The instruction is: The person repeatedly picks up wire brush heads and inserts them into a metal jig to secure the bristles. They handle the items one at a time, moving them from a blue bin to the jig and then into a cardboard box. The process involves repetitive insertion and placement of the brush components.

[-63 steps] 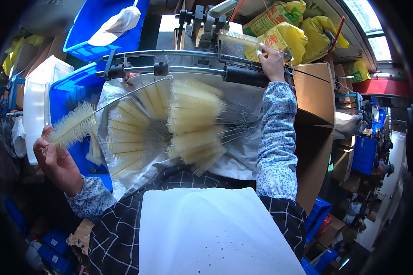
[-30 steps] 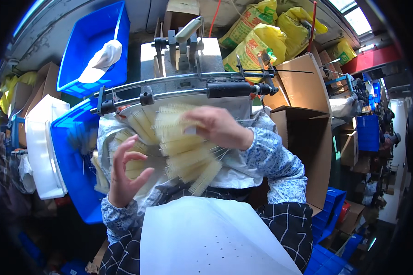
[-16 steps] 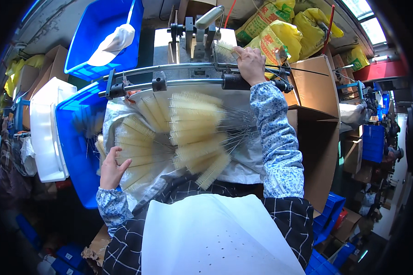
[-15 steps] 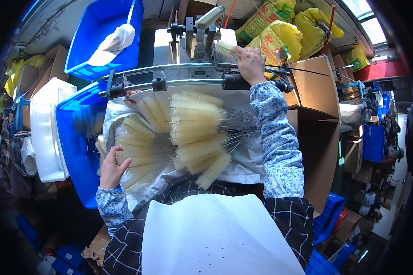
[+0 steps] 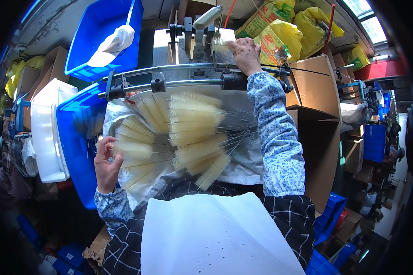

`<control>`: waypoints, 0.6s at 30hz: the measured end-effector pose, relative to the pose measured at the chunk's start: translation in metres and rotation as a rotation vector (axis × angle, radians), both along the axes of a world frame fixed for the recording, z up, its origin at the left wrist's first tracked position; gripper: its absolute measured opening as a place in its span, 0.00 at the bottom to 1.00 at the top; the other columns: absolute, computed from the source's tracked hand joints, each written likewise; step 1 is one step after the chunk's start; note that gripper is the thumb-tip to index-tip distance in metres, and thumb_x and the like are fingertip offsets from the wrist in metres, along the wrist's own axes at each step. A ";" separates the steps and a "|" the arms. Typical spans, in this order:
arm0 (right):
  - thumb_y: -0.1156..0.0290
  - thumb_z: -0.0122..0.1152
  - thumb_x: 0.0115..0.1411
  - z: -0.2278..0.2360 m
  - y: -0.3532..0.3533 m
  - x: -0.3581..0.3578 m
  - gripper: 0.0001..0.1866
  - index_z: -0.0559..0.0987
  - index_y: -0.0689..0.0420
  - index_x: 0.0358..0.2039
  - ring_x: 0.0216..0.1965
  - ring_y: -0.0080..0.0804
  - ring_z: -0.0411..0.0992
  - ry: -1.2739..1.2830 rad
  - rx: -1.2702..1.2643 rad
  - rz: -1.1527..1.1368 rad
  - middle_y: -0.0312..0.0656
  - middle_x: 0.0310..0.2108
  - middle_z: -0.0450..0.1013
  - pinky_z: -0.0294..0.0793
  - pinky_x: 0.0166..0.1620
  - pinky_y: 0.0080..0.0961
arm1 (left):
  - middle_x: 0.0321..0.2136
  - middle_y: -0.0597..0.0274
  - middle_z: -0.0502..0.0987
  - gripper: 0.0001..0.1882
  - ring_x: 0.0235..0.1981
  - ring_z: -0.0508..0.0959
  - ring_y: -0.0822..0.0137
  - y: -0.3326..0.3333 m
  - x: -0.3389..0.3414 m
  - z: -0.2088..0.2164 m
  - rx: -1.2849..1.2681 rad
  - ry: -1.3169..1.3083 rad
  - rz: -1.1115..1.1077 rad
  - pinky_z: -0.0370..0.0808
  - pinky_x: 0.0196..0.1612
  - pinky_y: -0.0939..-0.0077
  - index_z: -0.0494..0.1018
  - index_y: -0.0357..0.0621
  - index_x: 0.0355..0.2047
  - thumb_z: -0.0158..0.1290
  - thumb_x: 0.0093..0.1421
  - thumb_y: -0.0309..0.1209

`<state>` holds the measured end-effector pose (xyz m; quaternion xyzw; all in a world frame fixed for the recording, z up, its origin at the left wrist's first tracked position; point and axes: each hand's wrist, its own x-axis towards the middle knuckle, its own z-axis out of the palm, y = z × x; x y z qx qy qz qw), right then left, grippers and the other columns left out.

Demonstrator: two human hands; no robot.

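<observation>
Wire-stemmed brushes with cream bristles (image 5: 195, 121) lie in two rows on a white sheet before me. At the left row, my left hand (image 5: 107, 167) has its thumb and fingers curled round the bristle end of one brush (image 5: 135, 150). My right hand (image 5: 246, 56) is up at a metal bench machine (image 5: 198, 50), fingers closed on another brush (image 5: 219, 42). That brush's bristles point left, close to the machine's clamp; its stem is mostly hidden by the hand. Two steel rails (image 5: 188, 83) run across below the right hand.
A blue crate (image 5: 80, 178) with more brushes and a white bin (image 5: 48, 133) stand to the left. Another blue crate (image 5: 101, 32) holding a white cloth is at the far left. Cardboard boxes (image 5: 314, 87) and yellow sacks (image 5: 280, 41) stand to the right.
My left hand has moved slightly up and left, its fingers closing round a brush end. My right hand has shifted slightly left and up with its brush.
</observation>
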<state>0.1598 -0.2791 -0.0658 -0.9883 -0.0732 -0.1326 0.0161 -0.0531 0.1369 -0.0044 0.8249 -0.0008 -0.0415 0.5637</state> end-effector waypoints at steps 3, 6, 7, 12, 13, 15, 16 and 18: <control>0.70 0.43 0.55 -0.004 -0.001 0.006 0.17 0.73 0.36 0.42 0.49 0.32 0.58 -0.041 -0.027 0.021 0.31 0.39 0.67 0.51 0.50 0.42 | 0.28 0.67 0.67 0.17 0.30 0.66 0.78 -0.002 0.002 0.017 0.016 -0.074 0.044 0.63 0.35 0.86 0.63 0.41 0.42 0.47 0.50 0.21; 0.70 0.44 0.54 -0.007 -0.009 0.007 0.18 0.71 0.36 0.45 0.49 0.32 0.57 -0.032 -0.095 0.036 0.31 0.42 0.65 0.51 0.50 0.43 | 0.28 0.66 0.67 0.17 0.29 0.66 0.78 0.002 0.000 0.029 0.045 -0.133 0.109 0.64 0.34 0.85 0.63 0.40 0.42 0.47 0.49 0.22; 0.67 0.45 0.55 -0.007 -0.011 0.004 0.18 0.69 0.36 0.46 0.51 0.32 0.56 -0.048 -0.091 0.023 0.32 0.44 0.64 0.50 0.50 0.44 | 0.28 0.65 0.67 0.18 0.29 0.67 0.77 0.008 -0.002 0.032 0.046 -0.137 0.142 0.64 0.34 0.85 0.63 0.40 0.42 0.48 0.49 0.23; 0.57 0.54 0.52 0.005 -0.023 -0.026 0.27 0.63 0.43 0.53 0.53 0.37 0.52 -0.069 -0.010 -0.231 0.35 0.51 0.57 0.50 0.50 0.45 | 0.26 0.65 0.65 0.18 0.24 0.64 0.78 0.025 -0.012 0.043 0.001 -0.225 0.308 0.62 0.28 0.86 0.62 0.41 0.43 0.46 0.49 0.25; 0.56 0.57 0.48 0.002 -0.031 -0.028 0.29 0.65 0.48 0.51 0.52 0.40 0.54 -0.077 0.053 -0.273 0.37 0.49 0.60 0.51 0.50 0.44 | 0.26 0.65 0.65 0.19 0.22 0.62 0.79 0.029 -0.011 0.041 0.006 -0.256 0.335 0.61 0.27 0.86 0.62 0.40 0.44 0.45 0.50 0.26; 0.57 0.57 0.48 -0.002 -0.036 -0.032 0.27 0.67 0.49 0.50 0.51 0.40 0.56 -0.075 0.097 -0.276 0.38 0.47 0.63 0.52 0.49 0.44 | 0.28 0.64 0.66 0.19 0.22 0.62 0.78 0.028 -0.008 0.042 0.009 -0.304 0.372 0.60 0.26 0.86 0.61 0.40 0.45 0.44 0.51 0.27; 0.58 0.57 0.48 -0.003 -0.037 -0.033 0.26 0.68 0.49 0.49 0.50 0.40 0.57 -0.074 0.120 -0.276 0.39 0.46 0.65 0.53 0.49 0.44 | 0.28 0.64 0.67 0.18 0.22 0.62 0.78 0.027 -0.007 0.042 0.011 -0.328 0.392 0.60 0.26 0.86 0.61 0.40 0.45 0.44 0.52 0.27; 0.61 0.56 0.49 -0.002 -0.036 -0.034 0.24 0.70 0.50 0.48 0.46 0.39 0.63 -0.104 0.193 -0.261 0.41 0.43 0.68 0.56 0.47 0.41 | 0.30 0.62 0.68 0.18 0.22 0.62 0.78 0.028 -0.006 0.041 -0.006 -0.341 0.386 0.60 0.26 0.85 0.61 0.40 0.46 0.43 0.52 0.27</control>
